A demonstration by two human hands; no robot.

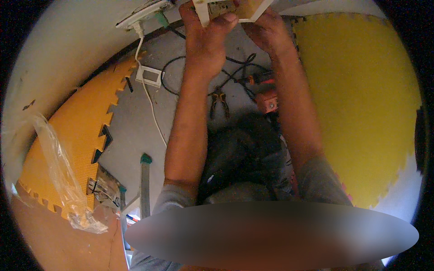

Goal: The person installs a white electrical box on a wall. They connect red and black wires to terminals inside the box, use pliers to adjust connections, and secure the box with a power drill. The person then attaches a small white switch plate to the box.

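At the top edge of the head view I hold a white rectangular box point(204, 13) up against the wall area, with its open side partly showing. My left hand point(208, 38) grips the box's left side, the thumb lying along its lower edge. My right hand point(267, 32) is closed about the right side, its fingers partly hidden behind the box. Inside the box a pale grey part and a tan surface show, but the upper portion is cut off by the picture's edge.
A white faceplate frame point(140, 76), a coiled black cable point(163, 83), pliers with yellow-black handles point(219, 100) and a red tool point(267, 100) lie on the grey floor. A white plug point(139, 30) sits in a wall socket strip point(143, 12). Orange point(77, 131) and yellow mats point(357, 99) flank me.
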